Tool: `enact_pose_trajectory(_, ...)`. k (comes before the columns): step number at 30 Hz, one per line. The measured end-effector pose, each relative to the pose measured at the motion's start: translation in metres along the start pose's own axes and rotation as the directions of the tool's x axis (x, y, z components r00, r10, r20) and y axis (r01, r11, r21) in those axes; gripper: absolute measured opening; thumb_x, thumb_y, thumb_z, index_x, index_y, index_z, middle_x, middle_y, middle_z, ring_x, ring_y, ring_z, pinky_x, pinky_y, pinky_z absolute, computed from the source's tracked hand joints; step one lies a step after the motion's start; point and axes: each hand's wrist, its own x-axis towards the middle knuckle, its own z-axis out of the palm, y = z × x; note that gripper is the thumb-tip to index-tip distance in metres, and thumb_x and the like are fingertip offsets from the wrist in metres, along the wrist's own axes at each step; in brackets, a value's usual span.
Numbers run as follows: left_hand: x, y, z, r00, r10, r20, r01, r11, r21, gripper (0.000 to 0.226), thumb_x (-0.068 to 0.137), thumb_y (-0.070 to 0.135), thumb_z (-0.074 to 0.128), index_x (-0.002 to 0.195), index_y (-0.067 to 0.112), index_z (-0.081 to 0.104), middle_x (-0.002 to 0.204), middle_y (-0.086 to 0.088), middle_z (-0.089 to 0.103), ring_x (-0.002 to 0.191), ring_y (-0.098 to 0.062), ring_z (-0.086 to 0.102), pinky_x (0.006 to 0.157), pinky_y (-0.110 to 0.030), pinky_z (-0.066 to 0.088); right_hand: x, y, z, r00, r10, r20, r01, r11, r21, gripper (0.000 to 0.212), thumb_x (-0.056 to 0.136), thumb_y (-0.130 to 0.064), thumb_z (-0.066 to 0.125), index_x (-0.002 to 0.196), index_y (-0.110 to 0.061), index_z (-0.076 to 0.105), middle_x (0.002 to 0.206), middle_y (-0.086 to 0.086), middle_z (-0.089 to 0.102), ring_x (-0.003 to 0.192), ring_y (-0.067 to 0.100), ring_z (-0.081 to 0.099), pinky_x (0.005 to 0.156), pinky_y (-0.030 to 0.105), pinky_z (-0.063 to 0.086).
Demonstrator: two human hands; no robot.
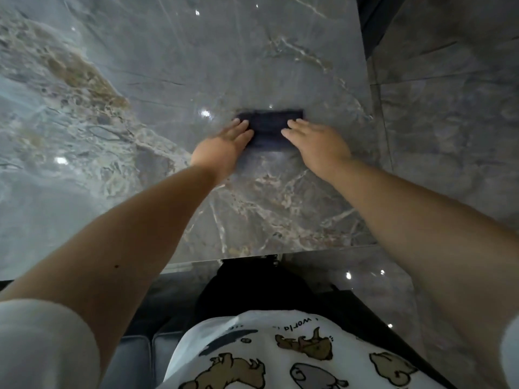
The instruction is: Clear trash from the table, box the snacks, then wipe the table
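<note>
A dark blue folded cloth [269, 127] lies flat on the glossy grey marble table [140, 108], toward its right side. My left hand [224, 143] presses on the cloth's left end with fingers stretched flat. My right hand [314, 143] rests palm down on the cloth's right end, fingers also extended. Both hands cover part of the cloth's near edge. No trash or snacks show on the table.
The table's right edge [370, 136] runs close beside the cloth, with grey tiled floor [449, 122] beyond it. The table's near edge [280, 252] lies in front of my body. A grey cushioned seat [140, 355] sits below at the left.
</note>
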Motion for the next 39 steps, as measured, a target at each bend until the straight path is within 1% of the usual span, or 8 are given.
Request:
enact_pose_trajectory(2,-0.027,0.003,0.017,0.998,0.067,0.007,-0.067,0.998,0.012,0.061,0.094,0.017,0.047,0.15,0.016,0.023,0.16,-0.004,0.015,0.147,-0.022,0.011,0.116,-0.037,0.019,-0.026,-0.005,0.015,1.0,-0.023,-0.005,0.023,0.999,-0.023,0.05,0.088,0.0,0.046,0.137,-0.01,0.042,0.148,0.014,0.035,0.135,0.03,0.034,0.108,0.044,0.026)
enact_pose_trajectory(6,-0.077,0.017,0.033,0.989,0.139,0.052,-0.145,0.983,0.114,0.068,0.095,0.05,0.024,0.151,0.013,0.018,0.16,-0.008,0.012,0.147,-0.024,0.008,0.118,-0.044,0.008,-0.084,-0.022,0.032,0.999,-0.046,0.017,0.047,0.993,-0.109,0.053,0.091,-0.032,0.048,0.138,-0.01,0.038,0.151,0.012,0.032,0.138,0.026,0.029,0.11,0.049,0.021)
enact_pose_trajectory(9,-0.094,0.027,0.04,0.984,0.136,0.113,-0.154,0.973,0.172,0.075,0.093,0.059,0.016,0.152,0.012,0.01,0.16,-0.008,0.004,0.147,-0.024,0.0,0.118,-0.048,0.003,-0.108,-0.034,0.037,0.997,-0.04,0.061,0.047,0.991,-0.123,0.065,0.09,-0.046,0.045,0.141,-0.008,0.034,0.152,0.013,0.027,0.141,0.026,0.023,0.112,0.051,0.015)
enact_pose_trajectory(16,-0.094,0.033,0.023,0.987,0.095,0.132,-0.115,0.982,0.152,0.072,0.094,0.059,0.015,0.152,0.016,0.007,0.161,-0.003,0.0,0.147,-0.018,-0.007,0.116,-0.046,-0.009,-0.104,-0.041,0.021,0.992,0.021,0.128,-0.002,0.989,-0.148,0.067,0.093,-0.054,0.022,0.146,-0.012,0.024,0.157,0.006,0.014,0.144,0.02,0.007,0.114,0.047,0.0)
enact_pose_trajectory(23,-0.132,0.009,0.005,0.992,-0.125,-0.009,0.125,0.988,0.088,0.07,0.095,0.054,0.018,0.152,0.015,0.01,0.161,-0.007,0.003,0.147,-0.023,-0.004,0.119,-0.044,-0.001,-0.093,-0.064,-0.006,0.996,0.031,-0.086,-0.038,0.996,-0.081,0.054,0.092,-0.045,0.044,0.134,-0.01,0.048,0.146,0.009,0.041,0.138,0.028,0.029,0.112,0.052,0.014)
enact_pose_trajectory(31,-0.181,-0.06,-0.012,0.928,-0.362,-0.09,0.366,0.93,0.033,0.072,0.095,0.056,0.019,0.152,0.015,0.005,0.162,-0.005,0.003,0.147,-0.022,-0.003,0.119,-0.043,0.001,-0.045,-0.147,-0.026,0.99,0.007,-0.144,-0.017,0.998,-0.067,0.06,0.089,-0.05,0.047,0.136,-0.013,0.045,0.143,0.006,0.045,0.137,0.026,0.03,0.112,0.05,0.012)
enact_pose_trajectory(35,-0.208,-0.108,-0.022,0.914,-0.374,-0.153,0.379,0.925,-0.001,0.071,0.095,0.055,0.019,0.152,0.014,0.007,0.161,-0.005,0.005,0.147,-0.022,-0.002,0.119,-0.042,0.001,-0.016,-0.201,-0.02,0.99,-0.008,-0.141,0.0,0.998,-0.057,0.063,0.092,-0.054,0.033,0.142,-0.016,0.035,0.15,0.003,0.035,0.142,0.023,0.017,0.114,0.047,0.002)
enact_pose_trajectory(39,-0.245,-0.167,-0.03,0.925,-0.343,-0.164,0.352,0.935,0.031,0.072,0.094,0.056,0.018,0.152,0.014,0.007,0.161,-0.006,0.005,0.147,-0.021,-0.003,0.119,-0.041,-0.002,0.013,-0.267,-0.009,0.988,0.037,-0.152,-0.044,0.998,-0.042,0.064,0.091,-0.054,0.035,0.141,-0.013,0.036,0.15,0.005,0.035,0.142,0.023,0.018,0.113,0.046,0.002)
